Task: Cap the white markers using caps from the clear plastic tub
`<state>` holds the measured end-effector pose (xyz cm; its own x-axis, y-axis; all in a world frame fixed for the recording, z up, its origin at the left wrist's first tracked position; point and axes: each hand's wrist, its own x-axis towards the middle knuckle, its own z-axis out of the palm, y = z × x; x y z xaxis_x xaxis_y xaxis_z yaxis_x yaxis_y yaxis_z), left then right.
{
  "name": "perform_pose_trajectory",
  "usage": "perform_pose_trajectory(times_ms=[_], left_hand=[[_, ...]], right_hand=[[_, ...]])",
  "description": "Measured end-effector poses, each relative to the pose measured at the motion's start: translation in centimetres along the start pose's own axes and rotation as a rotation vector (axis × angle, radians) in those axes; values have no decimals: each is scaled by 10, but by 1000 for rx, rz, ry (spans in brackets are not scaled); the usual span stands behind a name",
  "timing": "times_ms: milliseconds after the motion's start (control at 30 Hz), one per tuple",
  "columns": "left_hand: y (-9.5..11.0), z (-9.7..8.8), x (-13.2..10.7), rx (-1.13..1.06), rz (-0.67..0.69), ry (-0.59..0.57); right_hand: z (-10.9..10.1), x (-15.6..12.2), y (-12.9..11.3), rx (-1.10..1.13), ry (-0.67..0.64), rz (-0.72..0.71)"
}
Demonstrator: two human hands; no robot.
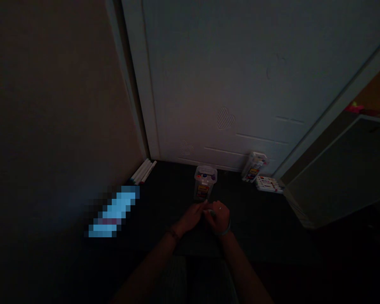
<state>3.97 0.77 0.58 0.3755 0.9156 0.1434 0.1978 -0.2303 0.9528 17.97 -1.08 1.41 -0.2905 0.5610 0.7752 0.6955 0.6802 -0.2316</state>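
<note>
Hands, two: left hand (194, 214) and right hand (221, 216), fingers curled, meeting at a pale sliver (210, 210), perhaps a marker; grip cannot be told. Clear tub (203, 191), just beyond, seemingly part-filled. Outside it: flat pack (268, 184), right; loose markers (144, 172), left; upright pack (255, 166), right.

Container (204, 188) ahead — gaps either side

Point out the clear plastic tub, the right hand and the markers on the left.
Clear plastic tub (204, 185), head view: front side.
Right hand (221, 214), head view: back.
Left markers (142, 172), head view: white barrel.
</note>
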Motion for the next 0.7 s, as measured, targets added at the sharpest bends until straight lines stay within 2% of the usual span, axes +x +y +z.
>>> perform_pose_trajectory(times_ms=[133,300,400,500,600,700], left_hand=[[8,-4,0,-31,82,122],[21,-13,-5,-46,200,302],[22,-14,-8,-107,223,393],[25,-12,-9,-256,239,433],[32,-12,-11,-396,245,452],[36,-14,-12,-487,236,446]], right_hand=[[0,1,-5,63,-35,21],[11,1,-9,78,-146,4],[18,-2,-3,176,-99,16],[21,-4,4,266,-17,21],[19,0,6,288,-30,42],[15,5,3,283,-59,155]])
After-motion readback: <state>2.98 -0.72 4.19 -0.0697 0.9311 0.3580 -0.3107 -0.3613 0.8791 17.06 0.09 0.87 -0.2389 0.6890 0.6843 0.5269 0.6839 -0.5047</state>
